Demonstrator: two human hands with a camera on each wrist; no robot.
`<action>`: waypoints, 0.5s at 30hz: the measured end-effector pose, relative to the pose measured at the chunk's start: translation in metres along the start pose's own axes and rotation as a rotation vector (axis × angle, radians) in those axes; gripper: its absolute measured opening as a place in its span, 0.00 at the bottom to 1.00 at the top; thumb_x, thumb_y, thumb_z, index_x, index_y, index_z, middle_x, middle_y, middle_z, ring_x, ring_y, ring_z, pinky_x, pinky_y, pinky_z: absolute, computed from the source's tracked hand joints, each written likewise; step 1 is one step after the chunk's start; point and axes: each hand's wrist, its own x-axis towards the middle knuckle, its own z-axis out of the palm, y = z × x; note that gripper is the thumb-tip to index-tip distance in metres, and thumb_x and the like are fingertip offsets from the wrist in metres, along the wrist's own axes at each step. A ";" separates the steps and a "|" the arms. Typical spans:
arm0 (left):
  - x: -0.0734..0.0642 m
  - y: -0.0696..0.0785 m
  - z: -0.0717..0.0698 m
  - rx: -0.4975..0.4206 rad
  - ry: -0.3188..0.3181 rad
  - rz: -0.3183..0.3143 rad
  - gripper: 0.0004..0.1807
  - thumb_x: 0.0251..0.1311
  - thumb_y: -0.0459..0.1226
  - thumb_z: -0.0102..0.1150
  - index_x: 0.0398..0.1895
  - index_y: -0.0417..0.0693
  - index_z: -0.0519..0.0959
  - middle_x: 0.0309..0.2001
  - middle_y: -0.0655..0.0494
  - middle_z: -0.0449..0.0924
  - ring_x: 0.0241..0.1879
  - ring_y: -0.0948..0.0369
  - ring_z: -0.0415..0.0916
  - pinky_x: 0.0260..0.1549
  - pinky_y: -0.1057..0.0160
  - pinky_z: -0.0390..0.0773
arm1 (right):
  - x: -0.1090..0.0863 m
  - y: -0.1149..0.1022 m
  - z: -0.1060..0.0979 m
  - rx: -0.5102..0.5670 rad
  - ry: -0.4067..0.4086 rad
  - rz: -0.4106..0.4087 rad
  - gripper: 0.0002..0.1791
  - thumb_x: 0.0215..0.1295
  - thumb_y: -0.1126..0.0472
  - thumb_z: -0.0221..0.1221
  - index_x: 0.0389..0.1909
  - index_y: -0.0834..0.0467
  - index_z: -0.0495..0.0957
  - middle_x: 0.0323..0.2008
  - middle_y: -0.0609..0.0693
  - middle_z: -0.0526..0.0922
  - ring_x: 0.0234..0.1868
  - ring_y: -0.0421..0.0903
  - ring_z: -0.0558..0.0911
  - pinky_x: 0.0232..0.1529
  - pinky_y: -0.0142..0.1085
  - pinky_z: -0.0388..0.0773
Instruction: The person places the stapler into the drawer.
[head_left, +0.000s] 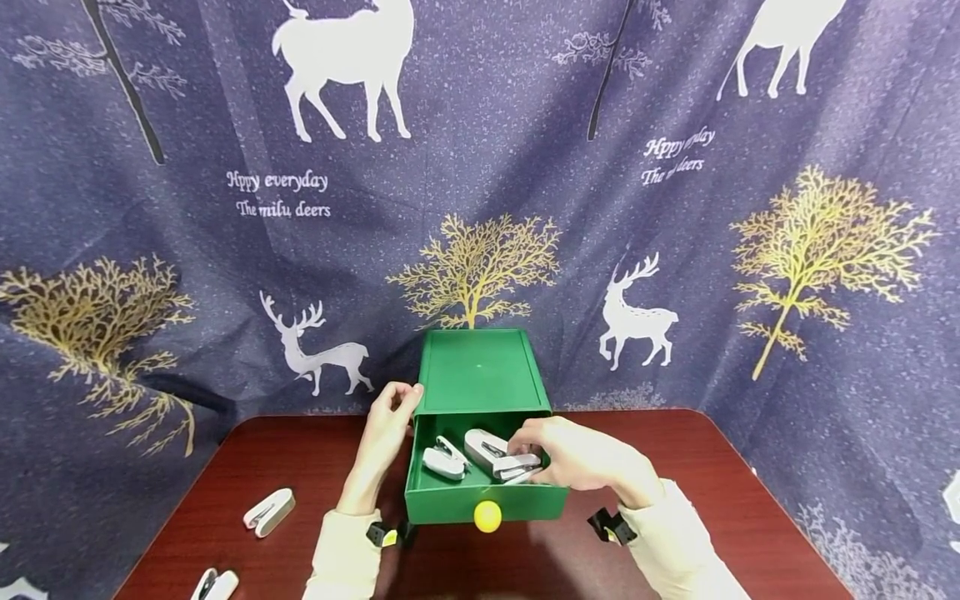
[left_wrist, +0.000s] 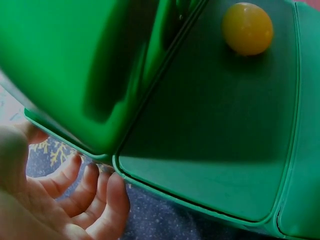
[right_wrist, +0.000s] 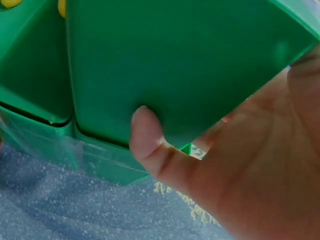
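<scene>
A green drawer box has its top drawer pulled out, with white staplers inside. One stapler lies at the left of the drawer, another stapler near the middle. My right hand reaches in over the right wall, thumb and fingers curled about a white stapler. In the right wrist view one finger lies against the drawer's outside; the other fingertips are hidden. My left hand touches the box's left side, its fingers loosely bent beside the edge.
Two more white staplers, a nearer stapler and a farther stapler, lie on the brown table at the left. The open drawer carries a yellow knob. Behind the box hangs a dark curtain with deer and trees.
</scene>
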 end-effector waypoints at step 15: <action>-0.005 0.016 0.000 0.000 -0.017 -0.018 0.12 0.69 0.41 0.56 0.39 0.39 0.74 0.30 0.55 0.70 0.27 0.61 0.70 0.22 0.65 0.76 | 0.009 -0.002 0.002 -0.024 -0.075 -0.006 0.11 0.52 0.69 0.70 0.34 0.54 0.81 0.30 0.41 0.76 0.32 0.39 0.73 0.36 0.30 0.72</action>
